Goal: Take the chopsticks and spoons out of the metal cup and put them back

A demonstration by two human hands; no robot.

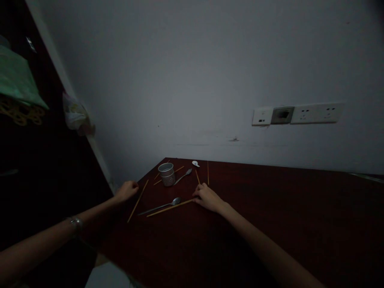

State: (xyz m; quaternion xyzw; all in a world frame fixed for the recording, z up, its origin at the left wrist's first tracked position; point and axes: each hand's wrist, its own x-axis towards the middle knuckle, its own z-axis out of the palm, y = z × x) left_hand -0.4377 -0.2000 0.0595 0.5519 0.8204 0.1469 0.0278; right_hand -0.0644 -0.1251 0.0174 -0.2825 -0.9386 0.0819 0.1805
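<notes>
My right hand [207, 197] rests low over the dark red table with its fingers closed on the right end of a chopstick [169, 209]. A metal spoon [159, 208] lies just behind that chopstick. Another chopstick [197, 177] points away from my fingertips. At the table's left edge is my left hand [127, 191], its fingers curled, with nothing visible in them. Beside it lies a slanting chopstick [138, 201]. A metal cup [167, 174] stands upright farther back, partly hiding a chopstick [179, 169]. To the cup's right lies a fork [183, 176].
A small white spoon [195, 163] and a chopstick [208, 173] lie near the back of the table [270, 208]. Wall sockets [315, 113] are on the right. A plastic bag [75, 114] hangs at left, near a green cloth [18, 76].
</notes>
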